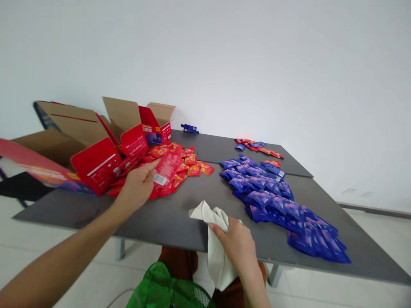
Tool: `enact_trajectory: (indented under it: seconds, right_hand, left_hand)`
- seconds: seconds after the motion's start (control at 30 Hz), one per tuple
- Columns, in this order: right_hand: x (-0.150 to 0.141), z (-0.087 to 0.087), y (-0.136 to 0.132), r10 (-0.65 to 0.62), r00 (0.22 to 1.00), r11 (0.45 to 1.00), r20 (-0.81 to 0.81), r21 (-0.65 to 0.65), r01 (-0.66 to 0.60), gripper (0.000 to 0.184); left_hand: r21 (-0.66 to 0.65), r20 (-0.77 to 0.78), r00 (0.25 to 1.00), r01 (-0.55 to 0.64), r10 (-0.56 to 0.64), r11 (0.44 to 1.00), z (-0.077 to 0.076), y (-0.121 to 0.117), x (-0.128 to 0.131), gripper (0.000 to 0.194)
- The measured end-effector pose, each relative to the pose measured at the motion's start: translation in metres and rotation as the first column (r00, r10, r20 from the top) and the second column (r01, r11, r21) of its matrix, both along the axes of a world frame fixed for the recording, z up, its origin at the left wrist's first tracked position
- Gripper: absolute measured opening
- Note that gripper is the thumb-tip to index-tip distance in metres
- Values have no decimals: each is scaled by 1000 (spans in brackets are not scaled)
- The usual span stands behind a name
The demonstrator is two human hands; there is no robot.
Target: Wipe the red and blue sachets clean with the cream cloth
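Note:
My left hand (138,184) grips a red pouch (168,168) by its near end, with a white barcode label turned up. Below and behind that pouch spreads a heap of red and orange pouches (157,192). At the front edge of the table my right hand (239,241) is closed around a white cloth (215,248), which hangs down past the edge. To the right of the cloth lies a long pile of blue-purple pouches (266,192), overlapping one another.
Open red cardboard boxes (96,167) with raised flaps stand along the left of the dark grey table (199,233). Two blue items (190,128) lie by the wall. Several red and blue pouches (257,146) lie at the back right. A green mesh item (170,291) is below the table edge.

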State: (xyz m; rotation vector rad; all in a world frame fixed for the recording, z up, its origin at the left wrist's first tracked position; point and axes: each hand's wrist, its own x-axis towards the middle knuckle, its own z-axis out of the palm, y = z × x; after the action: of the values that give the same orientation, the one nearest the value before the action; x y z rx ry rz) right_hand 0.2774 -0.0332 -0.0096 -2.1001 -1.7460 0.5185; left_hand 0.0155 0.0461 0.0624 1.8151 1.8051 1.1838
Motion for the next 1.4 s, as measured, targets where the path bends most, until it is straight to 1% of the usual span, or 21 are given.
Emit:
enact_trajectory:
  seconds: [0.07, 0.13, 0.17, 0.23, 0.33, 0.43, 0.53, 0.6, 0.67, 0.73, 0.8, 0.83, 0.87, 0.9, 0.93, 1.03, 1.1, 1.2, 1.27, 1.33, 1.4]
  right_hand:
    - [-2, -4, 2, -1, 999, 998, 47, -57, 4, 36]
    - [-1, -10, 9, -67, 994, 996, 87, -46, 71, 39]
    - [1, -13, 13, -111, 988, 993, 108, -20, 113, 39]
    - [7, -20, 17, -199, 968, 980, 152, 44, 194, 38]
    - [16, -32, 13, -274, 944, 956, 186, 157, 247, 36]
    - [19, -45, 4, -318, 934, 923, 165, 277, 266, 35]
    - [20, -56, 0, -318, 939, 904, 132, 340, 259, 35]
    - [20, -58, 0, -290, 949, 907, 125, 352, 231, 33]
    - [20, -56, 1, -271, 953, 914, 134, 347, 211, 29]
    - [18, -51, 1, -254, 954, 929, 159, 313, 195, 24]
    - [13, -44, 1, -235, 954, 949, 185, 257, 184, 19]
    - [10, -41, 3, -219, 957, 957, 189, 235, 172, 18]
    - [6, -39, 5, -203, 961, 963, 190, 214, 161, 17]
    - [1, -38, 9, -183, 966, 969, 183, 200, 146, 18]
    - [-3, -37, 14, -170, 970, 972, 173, 190, 137, 20]
    - [-17, -38, 31, -149, 970, 975, 192, 191, 112, 29]
    - [-25, -39, 39, -97, 971, 977, 219, 205, 51, 32]
    - [-34, -39, 45, -17, 970, 973, 243, 228, -40, 36]
    - [-36, -40, 46, -1, 969, 969, 246, 242, -60, 38]
    - [-36, -42, 46, -13, 970, 966, 243, 252, -50, 39]
    - [-35, -43, 42, -32, 972, 967, 233, 252, -29, 38]
  left_hand:
    - [152, -315, 923, -182, 223, 971, 26, 20, -15, 51]
    - [244, -486, 813, -225, 320, 943, 37, 42, -22, 54]
    - [258, -548, 775, -203, 316, 945, 36, 52, -24, 53]
    - [240, -655, 720, -89, 229, 967, 24, 71, -25, 49]
    - [116, -783, 618, 45, 64, 992, -3, 96, -28, 50]
    - [-108, -870, 484, 12, -100, 994, -19, 117, -34, 44]
    - [-248, -890, 405, -37, -212, 968, -18, 132, -40, 35]
    - [-244, -898, 391, -66, -200, 967, -10, 135, -41, 35]
    - [-187, -906, 402, -87, -137, 979, 2, 128, -36, 38]
    - [-81, -885, 463, -64, -42, 995, 12, 112, -25, 44]
    - [9, -792, 610, 16, -3, 1000, 15, 91, -11, 49]
    - [30, -685, 728, 67, -28, 997, 12, 80, -4, 51]
    - [21, -541, 833, 152, -117, 988, 5, 70, 3, 52]
    - [50, -409, 892, 232, -192, 971, -5, 62, 11, 51]
    - [102, -330, 909, 301, -254, 948, -16, 56, 19, 49]
    - [305, -372, 842, 508, -390, 806, -53, 47, 48, 40]
    - [325, -444, 779, 600, -442, 731, -76, 45, 67, 35]
    - [254, -475, 717, 667, -511, 701, -106, 46, 88, 34]
    - [222, -477, 688, 697, -548, 681, -121, 47, 95, 36]
    - [177, -477, 645, 736, -597, 653, -128, 46, 99, 38]
    - [102, -465, 608, 759, -644, 643, -123, 40, 101, 39]
